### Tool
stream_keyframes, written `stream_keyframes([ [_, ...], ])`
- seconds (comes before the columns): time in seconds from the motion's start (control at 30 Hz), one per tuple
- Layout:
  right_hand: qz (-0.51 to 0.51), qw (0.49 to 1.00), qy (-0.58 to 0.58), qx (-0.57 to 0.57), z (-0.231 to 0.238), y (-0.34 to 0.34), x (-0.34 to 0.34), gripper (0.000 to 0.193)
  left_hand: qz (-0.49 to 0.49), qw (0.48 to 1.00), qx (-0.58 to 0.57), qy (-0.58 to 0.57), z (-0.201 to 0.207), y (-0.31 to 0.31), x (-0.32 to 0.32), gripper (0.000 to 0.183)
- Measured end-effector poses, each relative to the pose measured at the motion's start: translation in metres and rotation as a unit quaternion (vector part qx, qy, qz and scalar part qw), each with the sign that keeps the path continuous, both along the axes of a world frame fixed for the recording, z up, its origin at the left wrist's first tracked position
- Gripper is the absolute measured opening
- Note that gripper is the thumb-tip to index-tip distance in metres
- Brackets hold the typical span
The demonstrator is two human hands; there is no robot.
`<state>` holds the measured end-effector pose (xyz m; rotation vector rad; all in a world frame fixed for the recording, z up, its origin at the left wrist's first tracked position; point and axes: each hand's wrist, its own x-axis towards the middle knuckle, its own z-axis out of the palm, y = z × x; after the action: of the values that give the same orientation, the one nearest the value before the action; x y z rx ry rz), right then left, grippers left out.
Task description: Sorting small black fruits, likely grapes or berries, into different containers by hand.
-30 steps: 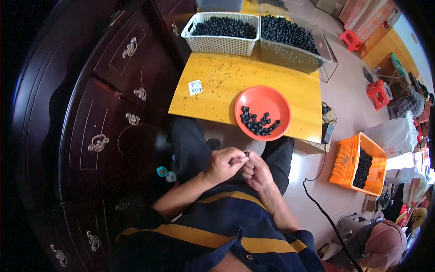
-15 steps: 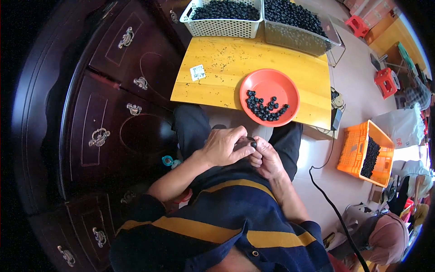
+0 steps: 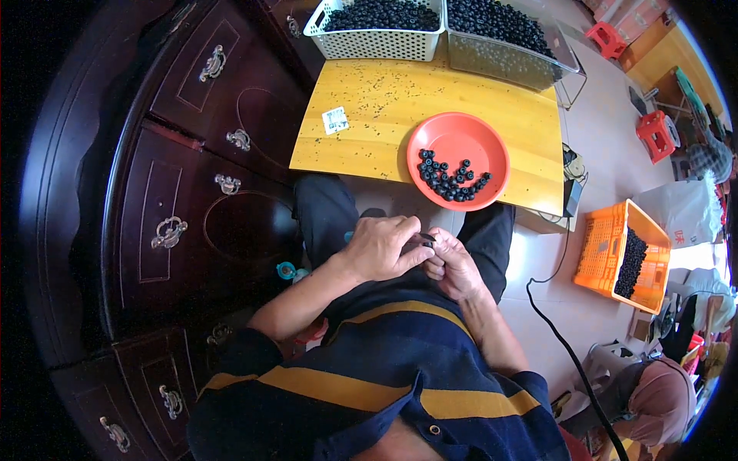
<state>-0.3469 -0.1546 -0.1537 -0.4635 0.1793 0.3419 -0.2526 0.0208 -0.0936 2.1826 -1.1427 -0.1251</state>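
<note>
Above my lap, both my hands meet fingertip to fingertip. My right hand (image 3: 455, 265) is closed, pinching a small black part (image 3: 428, 243) between thumb and forefinger. My left hand (image 3: 382, 250) is curled, its thumb reaching to that part; a thin dark edge shows by its fingertips, but what it holds is mostly hidden. Just beyond my hands, a red-orange round basin (image 3: 461, 132) overhangs the near edge of the yellow table (image 3: 369, 150). Several small black ring-shaped parts (image 3: 453, 184) lie in the basin's near half.
At the table's far end stand a white perforated basket (image 3: 377, 46) and a clear bin (image 3: 507, 67), both heaped with black parts. Dark crumbs and a white card (image 3: 335, 121) lie on the wood. Drawers (image 3: 177, 207) line the left; an orange crate (image 3: 603, 246) and black cable (image 3: 565, 346) lie right.
My hands stay together at nearly the same place, with the fingers shifting slightly around the black part. The part has turned a little and shows less. The basin's contents look the same.
</note>
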Motion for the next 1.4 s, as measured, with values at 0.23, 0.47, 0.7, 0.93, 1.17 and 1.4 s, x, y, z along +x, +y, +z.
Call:
stream_keyframes([
  [0.23,-0.009,0.999,0.026,-0.04,0.005,0.004,-0.002,0.017,0.002,1.0,0.021,-0.009,-0.01,0.0,-0.003,0.034],
  [0.47,-0.015,0.998,0.063,-0.01,0.008,0.01,0.0,0.019,-0.007,1.0,0.003,-0.011,-0.016,-0.003,-0.002,0.032],
  [0.7,-0.004,0.992,0.103,0.079,0.014,0.007,0.004,0.022,0.025,0.986,-0.129,0.104,-0.006,-0.008,0.002,0.025],
  [0.93,0.024,0.991,0.112,0.065,0.007,0.01,0.003,0.024,-0.001,0.99,-0.067,0.123,0.004,-0.004,0.012,0.021],
  [1.17,0.019,0.979,0.201,0.014,-0.031,0.009,-0.001,0.022,0.028,0.989,0.147,0.01,0.051,0.0,0.113,0.03],
  [1.4,-0.01,0.976,0.217,0.03,-0.036,0.005,0.004,0.025,0.232,0.963,-0.11,-0.085,0.094,-0.01,0.197,0.039],
])
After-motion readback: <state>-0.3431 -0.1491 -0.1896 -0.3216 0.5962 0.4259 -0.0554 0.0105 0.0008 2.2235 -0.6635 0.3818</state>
